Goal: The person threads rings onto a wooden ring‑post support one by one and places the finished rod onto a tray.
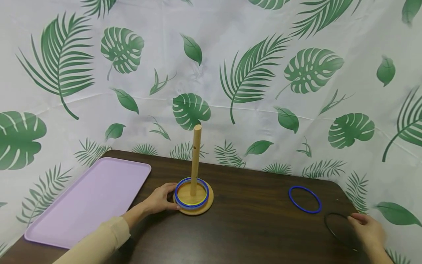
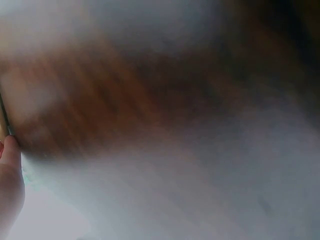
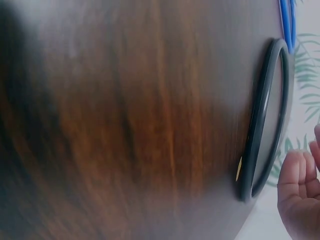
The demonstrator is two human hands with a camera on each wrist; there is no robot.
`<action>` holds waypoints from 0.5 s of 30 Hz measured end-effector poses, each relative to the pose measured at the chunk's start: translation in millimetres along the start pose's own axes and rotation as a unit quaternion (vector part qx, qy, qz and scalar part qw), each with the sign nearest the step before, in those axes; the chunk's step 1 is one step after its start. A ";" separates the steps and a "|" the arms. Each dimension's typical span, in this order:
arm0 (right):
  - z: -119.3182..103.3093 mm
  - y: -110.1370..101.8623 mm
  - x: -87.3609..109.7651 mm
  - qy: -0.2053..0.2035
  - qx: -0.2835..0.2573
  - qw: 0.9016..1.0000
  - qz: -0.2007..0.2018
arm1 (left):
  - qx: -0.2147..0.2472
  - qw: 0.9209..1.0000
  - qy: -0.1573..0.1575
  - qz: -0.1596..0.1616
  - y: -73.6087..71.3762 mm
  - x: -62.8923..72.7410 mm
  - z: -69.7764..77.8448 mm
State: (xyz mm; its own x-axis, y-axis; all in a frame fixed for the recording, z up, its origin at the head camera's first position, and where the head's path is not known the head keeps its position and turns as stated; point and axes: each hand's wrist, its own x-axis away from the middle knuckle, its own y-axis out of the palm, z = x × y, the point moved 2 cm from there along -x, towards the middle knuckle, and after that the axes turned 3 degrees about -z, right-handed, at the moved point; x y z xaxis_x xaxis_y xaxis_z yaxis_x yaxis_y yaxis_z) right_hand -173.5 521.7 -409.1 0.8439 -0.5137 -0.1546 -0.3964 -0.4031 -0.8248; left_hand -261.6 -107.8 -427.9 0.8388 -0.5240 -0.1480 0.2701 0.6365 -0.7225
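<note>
A wooden post (image 1: 196, 161) stands upright on a round wooden base (image 1: 210, 200). Stacked around its foot are rings, with a blue ring (image 1: 178, 201) on top and yellow and orange edges showing inside it. My left hand (image 1: 160, 200) grips the left side of the stand, thumb in front and fingers behind. Only its thumb (image 2: 11, 167) shows in the left wrist view. Far to the right, a black ring (image 3: 261, 115) lies on the table. My right hand (image 1: 370, 231) is beside it, bent fingertips right at its rim in the head view; the right wrist view shows a gap.
Another blue ring (image 1: 304, 211) lies on the dark wooden table (image 1: 250, 220), beyond the black one. At the left is a lilac tray (image 1: 95, 194) with a low rim. A white cloth with green leaves (image 1: 211, 66) hangs behind the table's back edge.
</note>
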 end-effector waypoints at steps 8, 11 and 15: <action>12.9 -5.6 -1.1 0.007 0.036 0.999 -0.008 | -0.002 1.000 -0.004 0.001 0.3 -0.1 0.1; 15.6 -6.4 1.5 0.020 0.045 0.999 -0.014 | -0.005 1.000 -0.006 0.002 1.0 0.4 0.1; 19.6 -8.4 5.1 0.040 0.053 0.997 -0.029 | 0.005 1.000 -0.012 -0.001 2.0 1.4 1.1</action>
State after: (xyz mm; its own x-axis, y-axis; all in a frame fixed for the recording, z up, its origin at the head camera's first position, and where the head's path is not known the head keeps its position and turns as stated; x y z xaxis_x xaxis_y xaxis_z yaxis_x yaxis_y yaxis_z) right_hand -158.8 537.3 -413.6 0.8307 -0.5530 -0.0642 -0.3037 -0.3536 -0.8847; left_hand -259.4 -106.7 -428.8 0.8489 -0.5122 -0.1306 0.2762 0.6405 -0.7165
